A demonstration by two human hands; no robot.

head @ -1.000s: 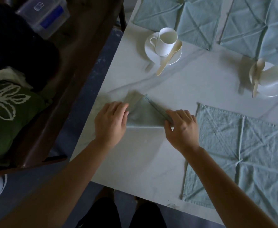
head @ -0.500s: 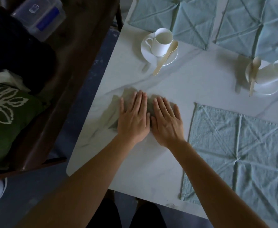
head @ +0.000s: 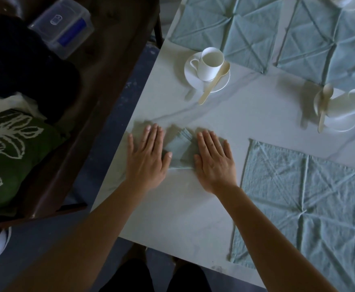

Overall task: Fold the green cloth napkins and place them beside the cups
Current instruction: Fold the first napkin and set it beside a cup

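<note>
A small folded green napkin (head: pixel 180 148) lies on the white marble table (head: pixel 246 114), its layered edges showing between my hands. My left hand (head: pixel 146 157) lies flat with straight fingers on its left part. My right hand (head: pixel 213 159) presses flat on its right part. A white cup (head: pixel 210 64) stands on a saucer (head: pixel 195 81) with a pale spoon (head: pixel 213 82) beyond the napkin. A second cup (head: pixel 347 102) with saucer and spoon (head: pixel 324 108) sits at the right. An unfolded green napkin (head: pixel 298 199) lies flat to the right of my right hand.
Two more unfolded green napkins (head: pixel 227 30) (head: pixel 328 39) lie at the table's far side. A dark wooden bench (head: pixel 100 66) stands left of the table with a clear plastic box (head: pixel 61 26), dark clothing and a green leaf-print cushion (head: pixel 8 157). The table edge runs diagonally past my left hand.
My hands went from gripping the triangular fold to pressing flat side by side on it; now they have slid apart, baring the napkin's middle.
</note>
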